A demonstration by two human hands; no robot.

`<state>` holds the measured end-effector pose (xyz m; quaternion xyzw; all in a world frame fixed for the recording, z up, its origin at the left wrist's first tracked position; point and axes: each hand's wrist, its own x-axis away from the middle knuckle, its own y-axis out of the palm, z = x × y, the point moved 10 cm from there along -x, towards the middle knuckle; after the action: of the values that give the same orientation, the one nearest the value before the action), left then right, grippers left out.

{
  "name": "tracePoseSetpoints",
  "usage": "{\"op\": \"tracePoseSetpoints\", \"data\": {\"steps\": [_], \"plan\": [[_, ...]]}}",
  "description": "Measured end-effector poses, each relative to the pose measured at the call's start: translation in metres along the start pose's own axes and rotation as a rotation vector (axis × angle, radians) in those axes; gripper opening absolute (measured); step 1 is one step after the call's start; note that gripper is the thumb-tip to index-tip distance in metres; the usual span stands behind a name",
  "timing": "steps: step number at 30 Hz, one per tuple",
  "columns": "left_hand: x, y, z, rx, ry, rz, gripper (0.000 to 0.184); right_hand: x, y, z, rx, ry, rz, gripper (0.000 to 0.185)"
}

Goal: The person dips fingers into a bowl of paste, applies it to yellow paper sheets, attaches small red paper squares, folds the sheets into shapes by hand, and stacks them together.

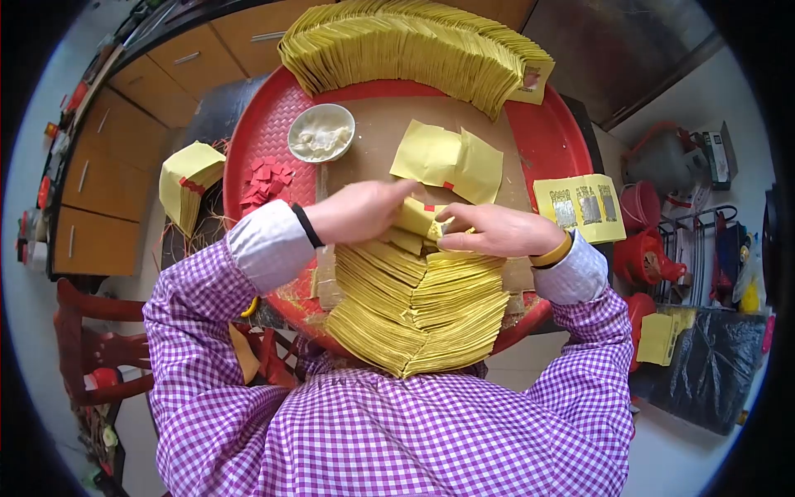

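Note:
In the head view, my right hand [509, 230] holds a small folded sheet of yellow paper [416, 218], its fingers and thumb closed at the paper's right end. My left hand [364, 213] is over the left side of that sheet; its fingers are blurred and partly hidden. A small red paper piece shows at the sheet's upper edge. Just below the hands lies a long row of folded yellow papers [414, 319], overlapped into a V pattern. Beyond them, two creased yellow sheets [426, 153] lie on a cardboard sheet [373, 112], with a red piece at their lower edge.
A white bowl [321, 137] of pale paste and red paper squares [263, 180] sit on the round red tray [257, 108]. Another curved row of folded yellow papers [406, 54] lines its far edge. Printed yellow sheets [580, 209] lie right, a yellow bundle [190, 184] left.

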<state>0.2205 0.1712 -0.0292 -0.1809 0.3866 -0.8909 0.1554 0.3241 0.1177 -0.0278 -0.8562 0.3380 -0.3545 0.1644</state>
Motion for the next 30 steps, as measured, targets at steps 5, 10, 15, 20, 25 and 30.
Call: {"op": "tracePoseSetpoints", "data": {"steps": [5, 10, 15, 20, 25, 30], "plan": [[-0.005, -0.026, 0.001, 0.194, -0.028, 0.007, 0.046, 0.003, -0.021, -0.017, 0.069, 0.011, 0.102, 0.039], [-0.002, -0.022, -0.003, 0.299, -0.035, -0.093, 0.046, 0.005, -0.027, -0.012, 0.183, 0.001, 0.150, 0.028], [0.011, -0.025, 0.013, 0.551, -0.029, -0.034, 0.056, 0.010, -0.001, -0.027, 0.266, -0.141, 0.156, 0.023], [0.027, -0.008, 0.031, 0.336, -0.074, -0.005, 0.069, 0.019, 0.001, -0.041, 0.219, -0.194, 0.129, 0.021], [0.021, -0.010, 0.051, 0.048, -0.006, 0.159, 0.076, -0.001, -0.006, -0.005, 0.157, -0.034, 0.078, 0.020], [0.031, -0.002, 0.072, 0.047, 0.147, 0.339, 0.073, -0.003, 0.003, 0.001, 0.127, 0.035, 0.017, 0.022]]}}
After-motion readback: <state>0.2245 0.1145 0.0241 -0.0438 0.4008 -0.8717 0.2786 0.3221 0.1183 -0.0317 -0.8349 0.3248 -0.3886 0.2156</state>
